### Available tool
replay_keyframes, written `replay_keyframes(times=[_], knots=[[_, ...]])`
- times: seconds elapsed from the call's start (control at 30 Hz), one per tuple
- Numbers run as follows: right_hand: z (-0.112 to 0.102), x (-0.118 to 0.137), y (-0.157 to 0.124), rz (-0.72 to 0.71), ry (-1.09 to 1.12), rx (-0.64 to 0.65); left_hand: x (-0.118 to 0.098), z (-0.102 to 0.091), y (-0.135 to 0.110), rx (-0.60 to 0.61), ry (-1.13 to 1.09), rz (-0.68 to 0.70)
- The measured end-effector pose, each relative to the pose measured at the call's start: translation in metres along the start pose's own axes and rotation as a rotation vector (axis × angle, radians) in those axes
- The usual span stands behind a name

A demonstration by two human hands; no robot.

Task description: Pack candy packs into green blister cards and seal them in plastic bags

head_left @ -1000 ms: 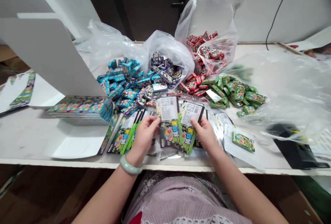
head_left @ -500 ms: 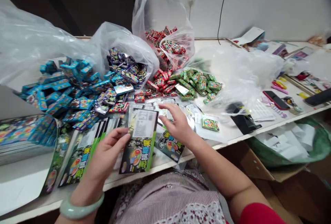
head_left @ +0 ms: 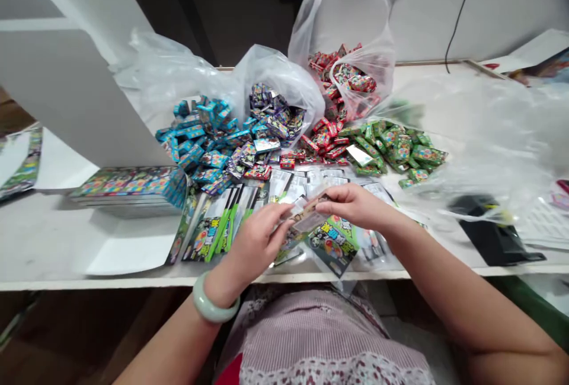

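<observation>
Small foil packet, blurred and its print unreadable, is pinched from both sides in a narrow grip by the fingers of the left hand and the right hand, above the middle of the white table. A jade bangle sits on the left wrist. Beneath the hands lie a printed card and a fanned row of green-edged cards. Stacked and squared at left of frame: a block of printed boxes, a small quantity. Loose and far greater in quantity: blue packets, purple packets, red packets and green packets in heaps across the middle, beside clear plastic bags. Farther right — a black device; top centre, a dark door.
</observation>
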State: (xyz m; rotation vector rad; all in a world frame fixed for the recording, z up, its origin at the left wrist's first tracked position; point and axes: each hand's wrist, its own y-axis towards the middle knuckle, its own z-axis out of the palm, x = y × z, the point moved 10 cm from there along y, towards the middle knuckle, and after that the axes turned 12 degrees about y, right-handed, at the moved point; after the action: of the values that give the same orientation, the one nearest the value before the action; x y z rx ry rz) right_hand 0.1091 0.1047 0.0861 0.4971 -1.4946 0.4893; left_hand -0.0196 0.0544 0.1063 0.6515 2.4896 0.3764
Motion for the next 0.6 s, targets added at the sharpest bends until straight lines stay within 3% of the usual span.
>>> replay_keyframes(times=[0.1, 0.23, 0.3, 0.37, 0.43, 0.5, 0.6], knots=[[0.001, 0.005, 0.005, 0.008, 0.096, -0.044, -0.007, -0.007, 0.000, -0.058, 0.187, 0.021], [0.011, 0.012, 0.009, -0.047, 0.011, -0.050, 0.004, 0.000, 0.001, -0.018, 0.165, -0.017], [0.006, 0.023, 0.005, -0.166, -0.124, -0.184, 0.020, -0.002, 0.000, -0.034, 0.080, -0.102], [-0.006, 0.037, -0.010, -0.336, -0.243, -0.438, 0.044, -0.010, -0.004, -0.111, -0.043, -0.272], [-0.009, 0.032, -0.024, -0.401, -0.241, -0.602, 0.063, -0.018, -0.012, -0.204, -0.185, -0.431], [0.007, 0.004, -0.017, -0.286, -0.095, -0.481, 0.072, -0.018, -0.017, -0.251, -0.329, -0.517], [0.043, -0.040, -0.001, -0.071, 0.184, -0.199, 0.076, 0.003, -0.016, -0.211, -0.653, -0.597]])
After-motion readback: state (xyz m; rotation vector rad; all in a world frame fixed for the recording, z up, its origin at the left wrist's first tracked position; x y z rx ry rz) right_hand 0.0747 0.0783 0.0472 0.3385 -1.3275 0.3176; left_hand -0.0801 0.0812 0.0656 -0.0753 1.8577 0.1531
